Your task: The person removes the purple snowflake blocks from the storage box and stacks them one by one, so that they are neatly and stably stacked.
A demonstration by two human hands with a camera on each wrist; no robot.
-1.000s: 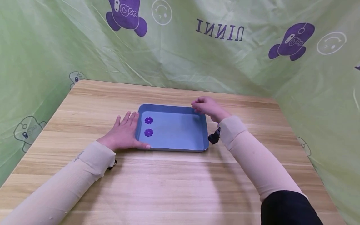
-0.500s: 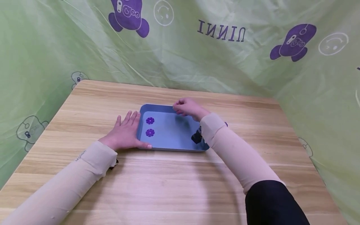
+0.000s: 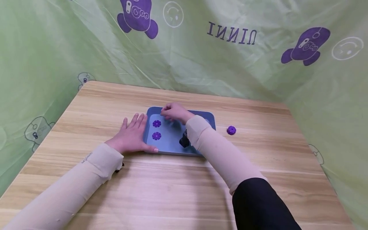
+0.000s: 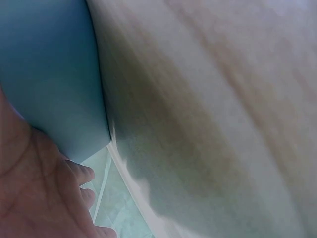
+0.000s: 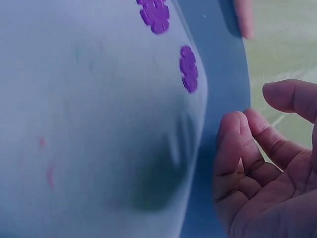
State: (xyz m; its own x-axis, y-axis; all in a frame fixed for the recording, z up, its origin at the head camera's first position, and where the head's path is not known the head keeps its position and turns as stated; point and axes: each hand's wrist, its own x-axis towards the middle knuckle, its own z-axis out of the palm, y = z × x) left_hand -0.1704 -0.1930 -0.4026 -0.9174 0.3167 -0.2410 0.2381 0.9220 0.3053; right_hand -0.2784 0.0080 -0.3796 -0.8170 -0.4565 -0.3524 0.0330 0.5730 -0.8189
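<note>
A blue rectangular tray [image 3: 172, 150] lies on the table. Two purple snowflake discs [image 3: 156, 136] lie flat in its left part, one behind the other. My left hand [image 3: 130, 135] rests against the tray's left side with fingers spread, the thumb at the front rim. In the left wrist view its palm [image 4: 34, 188] is beside the tray wall. My right hand [image 3: 176, 112] hovers over the back of the tray, right of the rear disc. In the right wrist view, its fingers [image 5: 230, 148] curl loosely, the thumb stands apart, and nothing shows between them.
To the right of the tray, a small stack of purple snowflake discs [image 3: 231, 130] sits on the wooden table [image 3: 161, 191]. Green printed cloth [image 3: 184, 64] hangs behind and at the sides. My right forearm crosses over the tray's right part.
My right hand has moved left from the tray's back right corner across its back part. The disc stack at the right has come into sight. My left hand stays on the tray.
</note>
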